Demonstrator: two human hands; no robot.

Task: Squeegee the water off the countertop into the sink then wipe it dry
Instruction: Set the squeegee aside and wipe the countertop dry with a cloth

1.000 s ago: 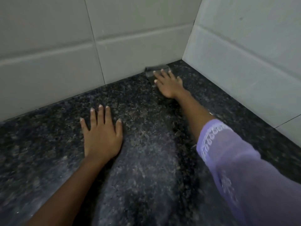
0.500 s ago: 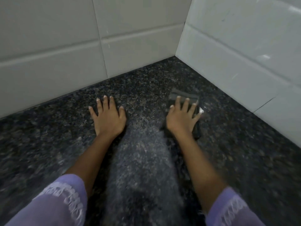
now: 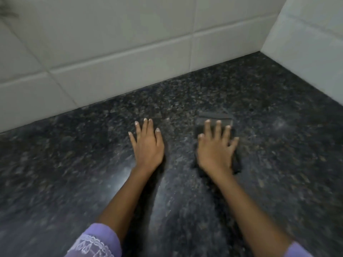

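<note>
Dark speckled granite countertop (image 3: 92,164) runs back to the tiled wall corner (image 3: 259,51), my landmark. My right hand (image 3: 217,151) lies flat, fingers spread, pressing a dark flat pad (image 3: 213,117), probably the squeegee, now well out from the corner; a second ago it sat right in it. So I'm dragging water outward. My left hand (image 3: 146,145) rests open, empty, palm down. Sink not in view; drying not started.
</note>
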